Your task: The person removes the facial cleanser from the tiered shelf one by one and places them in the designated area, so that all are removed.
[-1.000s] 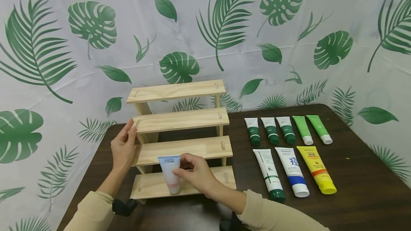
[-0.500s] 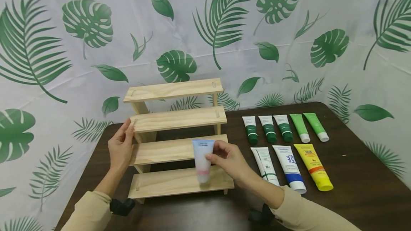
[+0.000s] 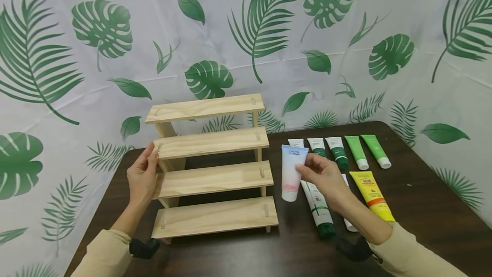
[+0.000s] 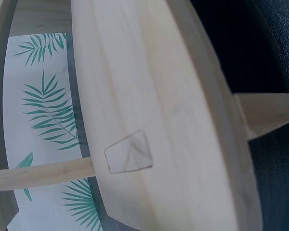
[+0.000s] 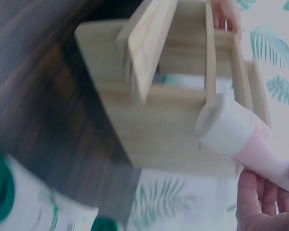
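Between the thumb and fingers of my right hand (image 3: 328,183), a small cosmetic squeeze tube (image 3: 293,176) is pinched with its cap down. It fades from pale blue at the crimped end to pink near the white cap, and it is raised in front of other tubes, just right of the rack. A four-step wooden display rack (image 3: 215,217) stands on the dark table, its shelves bare. My left hand (image 3: 141,178) grips the left end of its second shelf from the top. The right wrist view shows the tube's white cap (image 5: 226,125) close up, overlapping the rack's side.
Tubes lie in two rows at the right of the table (image 3: 434,213): small white-and-green ones (image 3: 338,151) and light green ones (image 3: 374,148) behind, a larger white-and-green one (image 3: 320,208) and a yellow one (image 3: 370,191) in front. A leaf-print cloth (image 3: 276,33) hangs behind.
My right hand has carried the tube from over the bottom shelf rightward and slightly up, past the rack's right end. My left hand stays on the rack.
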`<control>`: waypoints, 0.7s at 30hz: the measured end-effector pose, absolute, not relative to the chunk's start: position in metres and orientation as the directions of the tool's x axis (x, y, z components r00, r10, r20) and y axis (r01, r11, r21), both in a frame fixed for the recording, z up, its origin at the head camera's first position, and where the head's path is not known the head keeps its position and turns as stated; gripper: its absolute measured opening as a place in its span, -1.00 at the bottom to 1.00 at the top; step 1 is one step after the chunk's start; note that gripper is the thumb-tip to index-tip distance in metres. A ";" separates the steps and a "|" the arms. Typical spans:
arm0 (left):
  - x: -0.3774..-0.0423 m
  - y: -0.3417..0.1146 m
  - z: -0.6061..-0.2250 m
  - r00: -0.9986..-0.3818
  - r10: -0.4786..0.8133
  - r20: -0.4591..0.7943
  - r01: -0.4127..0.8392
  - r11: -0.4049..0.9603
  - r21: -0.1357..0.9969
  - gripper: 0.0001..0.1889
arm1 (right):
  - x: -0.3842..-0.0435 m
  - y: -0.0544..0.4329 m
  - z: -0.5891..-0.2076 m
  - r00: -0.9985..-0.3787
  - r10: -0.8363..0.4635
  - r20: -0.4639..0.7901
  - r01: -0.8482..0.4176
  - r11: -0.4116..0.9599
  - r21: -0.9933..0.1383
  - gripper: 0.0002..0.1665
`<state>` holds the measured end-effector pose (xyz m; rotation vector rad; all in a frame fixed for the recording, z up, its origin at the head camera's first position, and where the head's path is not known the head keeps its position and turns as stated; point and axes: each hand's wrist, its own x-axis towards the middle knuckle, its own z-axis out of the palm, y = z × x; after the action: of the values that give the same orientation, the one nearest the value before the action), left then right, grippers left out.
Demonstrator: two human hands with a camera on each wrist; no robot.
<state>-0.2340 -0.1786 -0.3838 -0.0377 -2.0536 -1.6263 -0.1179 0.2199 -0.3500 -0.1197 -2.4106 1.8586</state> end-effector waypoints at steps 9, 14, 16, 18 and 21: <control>-0.234 -0.182 -0.385 -0.880 -0.295 0.373 0.301 0.261 0.917 -0.63 | -0.113 0.277 -0.353 -0.976 0.216 0.026 0.051 0.342 -0.938 -0.39; -0.236 -0.184 -0.387 -0.881 -0.297 0.370 0.306 0.241 0.921 -0.63 | -0.119 0.328 -0.381 -0.958 0.287 0.026 0.090 0.383 -0.919 -0.29; -0.236 -0.184 -0.387 -0.879 -0.294 0.375 0.311 0.241 0.919 -0.63 | -0.124 0.352 -0.397 -0.945 0.327 0.022 0.115 0.392 -0.913 -0.24; -0.236 -0.183 -0.386 -0.878 -0.293 0.379 0.314 0.246 0.917 -0.63 | -0.126 0.371 -0.407 -0.932 0.362 0.026 0.124 0.386 -0.914 -0.23; -0.234 -0.182 -0.385 -0.879 -0.290 0.379 0.317 0.238 0.918 -0.62 | -0.122 0.386 -0.402 -0.916 0.400 0.030 0.148 0.406 -0.902 -0.23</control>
<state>-0.2342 -0.1816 -0.3847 -0.0247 -2.0389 -1.6838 -0.1216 0.3860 -0.4024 -0.4822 -2.4219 1.5164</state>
